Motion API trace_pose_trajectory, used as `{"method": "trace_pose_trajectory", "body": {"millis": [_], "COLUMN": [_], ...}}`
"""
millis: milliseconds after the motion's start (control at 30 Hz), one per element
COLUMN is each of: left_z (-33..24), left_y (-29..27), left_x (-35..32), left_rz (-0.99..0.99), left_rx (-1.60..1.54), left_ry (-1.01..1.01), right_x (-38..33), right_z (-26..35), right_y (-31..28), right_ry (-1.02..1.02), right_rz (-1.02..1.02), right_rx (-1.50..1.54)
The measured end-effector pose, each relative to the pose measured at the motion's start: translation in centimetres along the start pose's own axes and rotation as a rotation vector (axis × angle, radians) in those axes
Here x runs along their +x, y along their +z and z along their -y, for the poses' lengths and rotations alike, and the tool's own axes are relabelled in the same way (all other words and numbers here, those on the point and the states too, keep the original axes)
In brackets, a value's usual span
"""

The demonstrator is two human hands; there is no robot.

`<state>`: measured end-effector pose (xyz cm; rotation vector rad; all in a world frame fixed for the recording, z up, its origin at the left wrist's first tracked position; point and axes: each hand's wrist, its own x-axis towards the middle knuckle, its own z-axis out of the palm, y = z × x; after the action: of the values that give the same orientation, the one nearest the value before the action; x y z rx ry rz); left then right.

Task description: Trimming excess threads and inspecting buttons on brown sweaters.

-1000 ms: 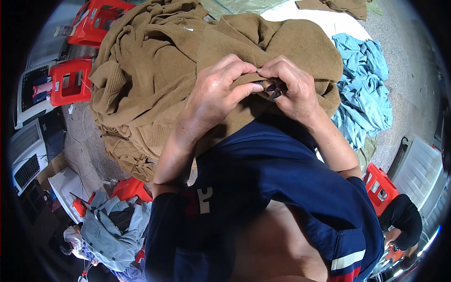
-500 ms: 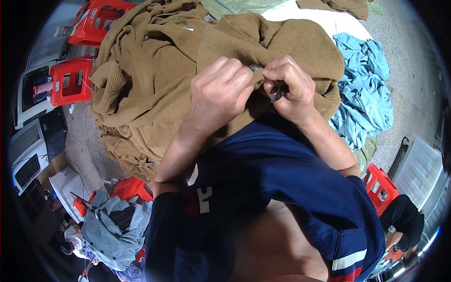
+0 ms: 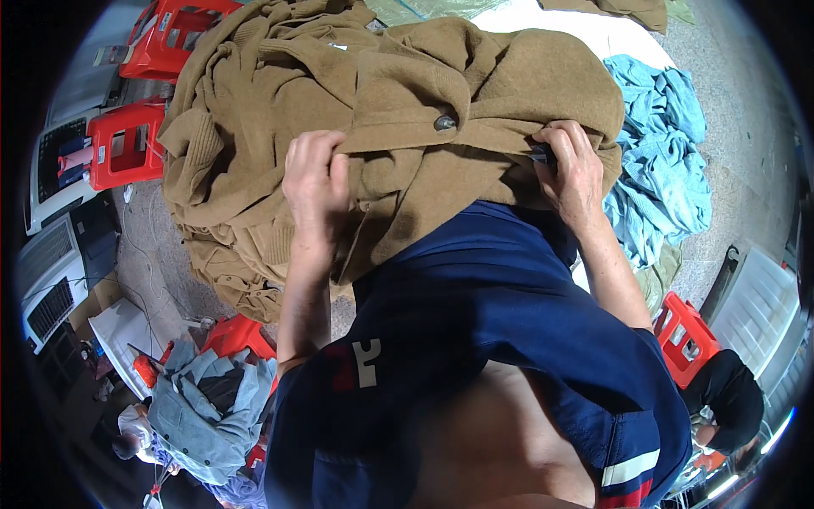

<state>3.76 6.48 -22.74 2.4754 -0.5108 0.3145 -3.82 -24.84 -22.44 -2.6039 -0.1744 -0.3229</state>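
Note:
A brown knitted cardigan (image 3: 534, 76) lies spread in front of me, its button band running between my hands. One dark round button (image 3: 445, 124) shows on the band, near its middle. My left hand (image 3: 316, 182) pinches the band's left end, fingers curled over the edge. My right hand (image 3: 574, 165) grips the edge of the cardigan at the other end. Tucked in its palm are small dark snips (image 3: 541, 153), mostly hidden by the fingers.
More brown knitwear (image 3: 246, 110) is heaped to the left. Light blue knit garments (image 3: 661, 161) lie at the right. Red stools (image 3: 127, 144) stand on the left, and a grey-blue garment pile (image 3: 203, 416) sits lower left. Other people are at the lower left and lower right.
My hands have moved apart, the left one leftward and the right one rightward. The button between them has come into full view, and the band is stretched straighter.

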Motion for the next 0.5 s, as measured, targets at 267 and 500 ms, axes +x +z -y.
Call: {"method": "trace_pose_trajectory", "body": {"millis": [267, 500], "left_z": [-3.8, -7.3], "left_y": [-2.5, 3.7], "left_x": [2.6, 4.5], "left_rz": [0.371, 0.245], "left_rx": [-0.442, -0.002], "left_ry": [0.015, 0.263], "right_x": [0.4, 1.1], "right_z": [-0.2, -0.4], "right_y": [-0.8, 0.6], "right_ry": [-0.016, -0.101], "right_rz": [0.079, 0.093], "right_rx": [0.016, 0.008]}}
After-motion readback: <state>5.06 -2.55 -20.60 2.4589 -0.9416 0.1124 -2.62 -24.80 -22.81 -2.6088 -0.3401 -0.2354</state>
